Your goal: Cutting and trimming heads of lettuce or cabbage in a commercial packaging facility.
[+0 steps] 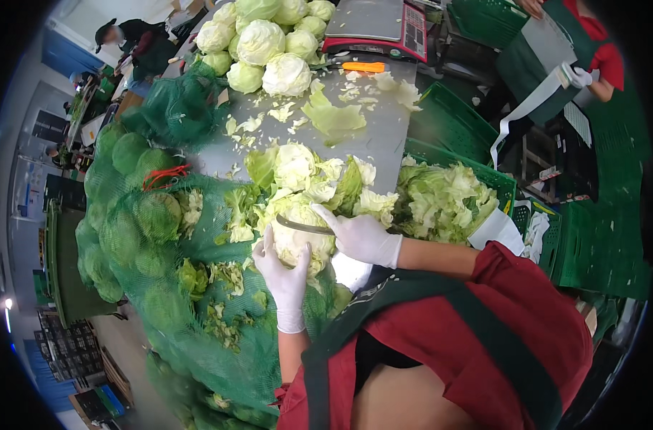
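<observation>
My gloved left hand grips the near left side of a pale cabbage head, fingers spread over it. In my gloved right hand is a knife, its handle hidden in the fist and my index finger stretched toward the cabbage. The curved knife blade lies across the top of the head, its tip pointing left. Beyond the head, loose and cut cabbage leaves are heaped on the metal tabletop. Green netting spreads under and left of my hands.
Several trimmed cabbages are piled at the back beside a red scale. An orange-handled tool lies before the scale. At right, a green crate holds leaves. Netted cabbages line the left. A co-worker stands at upper right.
</observation>
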A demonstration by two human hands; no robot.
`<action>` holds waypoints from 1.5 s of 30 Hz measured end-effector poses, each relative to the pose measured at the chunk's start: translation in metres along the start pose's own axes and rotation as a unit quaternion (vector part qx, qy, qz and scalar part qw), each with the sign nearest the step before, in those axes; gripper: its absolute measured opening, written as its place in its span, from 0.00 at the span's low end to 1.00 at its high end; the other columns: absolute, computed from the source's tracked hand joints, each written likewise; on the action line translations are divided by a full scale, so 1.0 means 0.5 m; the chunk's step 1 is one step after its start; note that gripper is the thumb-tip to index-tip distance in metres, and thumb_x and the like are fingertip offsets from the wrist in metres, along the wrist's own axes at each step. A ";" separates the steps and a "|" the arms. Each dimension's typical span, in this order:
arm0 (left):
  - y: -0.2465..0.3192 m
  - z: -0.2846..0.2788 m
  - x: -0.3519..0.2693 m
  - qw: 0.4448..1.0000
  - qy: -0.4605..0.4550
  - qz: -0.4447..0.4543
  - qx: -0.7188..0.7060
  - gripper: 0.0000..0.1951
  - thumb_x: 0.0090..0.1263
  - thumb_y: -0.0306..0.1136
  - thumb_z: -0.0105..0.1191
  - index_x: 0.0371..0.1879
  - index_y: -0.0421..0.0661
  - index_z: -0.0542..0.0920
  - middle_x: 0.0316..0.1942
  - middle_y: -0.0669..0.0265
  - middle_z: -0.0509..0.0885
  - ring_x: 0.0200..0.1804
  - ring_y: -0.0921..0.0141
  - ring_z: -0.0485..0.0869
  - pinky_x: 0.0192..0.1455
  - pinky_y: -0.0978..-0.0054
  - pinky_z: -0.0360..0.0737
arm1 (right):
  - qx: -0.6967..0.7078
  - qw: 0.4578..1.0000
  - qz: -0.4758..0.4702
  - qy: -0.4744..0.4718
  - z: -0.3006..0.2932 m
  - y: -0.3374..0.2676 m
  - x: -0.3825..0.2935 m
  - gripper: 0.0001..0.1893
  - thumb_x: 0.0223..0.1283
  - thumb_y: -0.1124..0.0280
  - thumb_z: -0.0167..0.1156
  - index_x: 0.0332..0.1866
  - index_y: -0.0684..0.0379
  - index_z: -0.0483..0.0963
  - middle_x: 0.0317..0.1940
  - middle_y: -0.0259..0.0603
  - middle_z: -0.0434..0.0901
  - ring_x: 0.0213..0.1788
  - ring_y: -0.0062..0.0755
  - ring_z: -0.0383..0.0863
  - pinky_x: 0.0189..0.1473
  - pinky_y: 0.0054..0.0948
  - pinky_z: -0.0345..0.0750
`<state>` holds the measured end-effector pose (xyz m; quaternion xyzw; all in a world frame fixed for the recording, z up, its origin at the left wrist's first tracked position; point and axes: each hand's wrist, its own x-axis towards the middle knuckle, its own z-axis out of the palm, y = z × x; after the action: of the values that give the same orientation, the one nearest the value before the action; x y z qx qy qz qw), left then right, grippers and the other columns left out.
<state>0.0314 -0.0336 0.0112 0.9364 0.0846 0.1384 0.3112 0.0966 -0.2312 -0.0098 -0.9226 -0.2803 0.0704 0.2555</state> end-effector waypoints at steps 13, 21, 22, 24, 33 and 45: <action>0.045 -0.022 0.007 0.978 0.033 0.091 0.184 0.45 0.54 0.45 0.75 0.72 0.46 0.69 0.71 0.43 0.64 0.72 0.43 0.65 0.75 0.51 0.63 | 0.294 0.950 0.063 -0.089 -0.009 0.136 0.072 0.36 0.61 0.67 0.55 0.76 0.65 0.60 0.41 0.59 0.85 0.38 0.46 0.86 0.44 0.36 0.81; 0.057 -0.057 0.099 0.964 -0.211 0.130 0.101 0.45 0.48 0.40 0.77 0.68 0.42 0.70 0.67 0.45 0.71 0.72 0.46 0.66 0.75 0.52 0.64 | 0.129 0.985 0.105 0.052 -0.032 0.027 0.107 0.34 0.62 0.42 0.61 0.63 0.59 0.75 0.50 0.53 0.84 0.51 0.49 0.85 0.53 0.44 0.81; 0.042 -0.048 0.097 0.969 -0.181 0.150 0.080 0.44 0.48 0.41 0.77 0.66 0.42 0.71 0.66 0.46 0.71 0.72 0.45 0.66 0.75 0.51 0.64 | 0.131 0.984 0.100 0.064 -0.013 0.032 0.124 0.30 0.62 0.42 0.63 0.58 0.57 0.77 0.45 0.50 0.86 0.47 0.49 0.86 0.49 0.45 0.82; -0.011 -0.027 0.072 0.976 -0.119 0.179 0.042 0.43 0.47 0.41 0.77 0.64 0.41 0.71 0.64 0.47 0.72 0.72 0.44 0.66 0.76 0.49 0.63 | 0.116 0.990 0.077 0.012 -0.014 0.042 0.161 0.29 0.61 0.43 0.64 0.55 0.57 0.77 0.40 0.48 0.86 0.44 0.50 0.87 0.46 0.46 0.82; -0.131 -0.018 -0.071 0.983 0.020 0.056 -0.172 0.51 0.44 0.41 0.78 0.70 0.41 0.64 0.69 0.52 0.67 0.74 0.52 0.65 0.79 0.51 0.60 | 0.089 0.993 0.077 -0.005 0.058 0.118 0.180 0.25 0.61 0.51 0.66 0.57 0.58 0.76 0.34 0.48 0.86 0.40 0.54 0.87 0.43 0.47 0.82; -0.120 -0.059 0.043 0.957 -0.017 -0.118 -0.263 0.51 0.61 0.38 0.72 0.80 0.40 0.54 0.76 0.49 0.60 0.77 0.56 0.61 0.78 0.60 0.61 | 0.348 0.934 -0.039 -0.070 -0.053 -0.055 0.094 0.35 0.64 0.54 0.63 0.75 0.52 0.65 0.30 0.51 0.84 0.34 0.45 0.88 0.39 0.39 0.81</action>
<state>0.0383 0.0355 0.0020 0.8070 0.1501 0.1021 0.5619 0.1296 -0.1970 0.0275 -0.7571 -0.2912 0.2176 0.5429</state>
